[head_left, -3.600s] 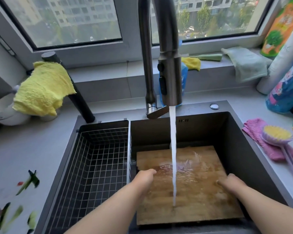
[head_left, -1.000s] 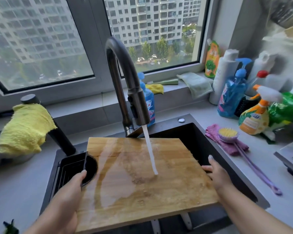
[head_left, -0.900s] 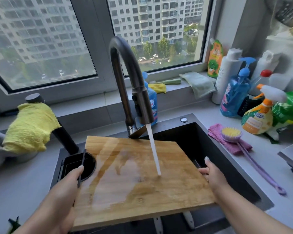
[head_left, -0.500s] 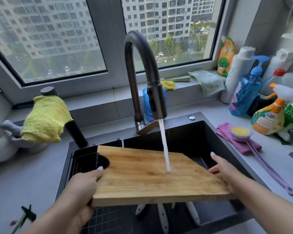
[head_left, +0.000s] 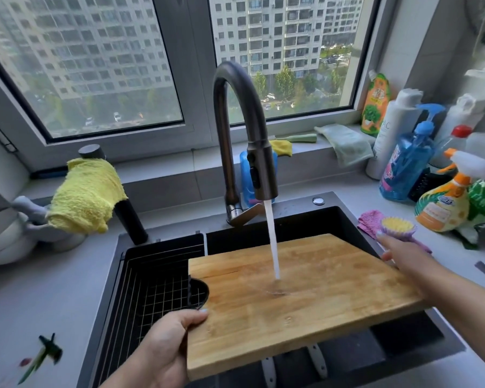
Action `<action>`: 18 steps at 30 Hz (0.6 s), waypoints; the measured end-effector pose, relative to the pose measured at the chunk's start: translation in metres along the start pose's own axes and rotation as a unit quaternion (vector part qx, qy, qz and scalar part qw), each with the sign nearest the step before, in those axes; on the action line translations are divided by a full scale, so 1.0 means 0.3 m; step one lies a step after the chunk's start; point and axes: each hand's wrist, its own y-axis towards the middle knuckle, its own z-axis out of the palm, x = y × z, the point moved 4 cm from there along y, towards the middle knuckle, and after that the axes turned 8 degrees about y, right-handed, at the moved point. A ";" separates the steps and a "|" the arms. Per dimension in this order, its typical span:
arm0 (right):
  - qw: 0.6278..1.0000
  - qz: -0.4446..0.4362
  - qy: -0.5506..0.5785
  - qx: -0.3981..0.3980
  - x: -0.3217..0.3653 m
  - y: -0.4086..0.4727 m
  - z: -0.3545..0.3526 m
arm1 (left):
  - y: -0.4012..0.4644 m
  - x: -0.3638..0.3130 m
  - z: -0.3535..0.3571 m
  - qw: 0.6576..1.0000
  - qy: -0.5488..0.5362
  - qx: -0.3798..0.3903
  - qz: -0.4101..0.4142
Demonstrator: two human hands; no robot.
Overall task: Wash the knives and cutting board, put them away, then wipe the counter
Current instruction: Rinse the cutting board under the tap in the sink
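A wooden cutting board (head_left: 305, 298) hangs level over the dark sink (head_left: 333, 219), and water from the faucet (head_left: 252, 152) falls on its middle. My left hand (head_left: 165, 348) grips the board's near left edge, just below the round handle cutout. My right hand (head_left: 403, 256) is off the board, fingers stretched out, with the index fingertip at the yellow-bristled scrub brush (head_left: 398, 226) on the right counter. Two pale knife handles (head_left: 268, 371) (head_left: 317, 359) show in the sink under the board's front edge; their blades are hidden.
A wire drain basket (head_left: 151, 275) fills the sink's left part. A pink cloth (head_left: 370, 224) lies under the brush. Cleaning bottles (head_left: 406, 163) crowd the right counter. A yellow cloth (head_left: 84, 194) hangs at the left. Vegetable scraps (head_left: 44, 354) lie on the left counter.
The board was lifted from the sink floor and held under the tap. My right hand has let go of the board's right edge and reached out to the brush; the left hand keeps hold.
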 end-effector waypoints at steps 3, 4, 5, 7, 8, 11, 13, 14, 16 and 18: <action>0.994 -0.049 -0.102 0.001 0.077 0.008 -0.042 | 0.016 0.043 0.010 0.999 -0.008 0.028 -0.023; 0.992 -0.060 -0.112 -0.005 0.110 0.003 -0.056 | 0.020 0.054 0.015 0.999 -0.014 0.038 -0.027; 0.990 -0.079 -0.115 -0.014 0.142 0.000 -0.071 | 0.024 0.064 0.021 0.998 -0.019 0.047 -0.028; 0.985 -0.113 -0.132 -0.026 0.196 -0.007 -0.097 | 0.033 0.083 0.035 0.997 -0.021 0.063 -0.032; 0.983 -0.117 -0.139 -0.037 0.211 -0.016 -0.106 | 0.041 0.094 0.042 0.997 -0.023 0.068 -0.033; 0.976 -0.149 -0.138 -0.080 0.205 -0.013 -0.115 | 0.084 0.126 0.045 0.998 -0.030 0.056 -0.021; 0.978 -0.147 -0.112 -0.092 0.169 -0.011 -0.107 | 0.119 0.142 0.038 0.998 -0.042 0.046 -0.009; 0.987 -0.125 -0.059 -0.085 0.143 -0.020 -0.095 | 0.133 0.145 0.033 0.998 -0.045 0.041 -0.001; 0.992 -0.093 0.013 -0.079 0.096 -0.023 -0.067 | 0.155 0.139 0.019 0.999 -0.042 0.020 0.018; 0.993 -0.073 0.061 -0.067 0.056 -0.024 -0.026 | 0.167 0.116 -0.004 0.999 -0.025 -0.005 0.043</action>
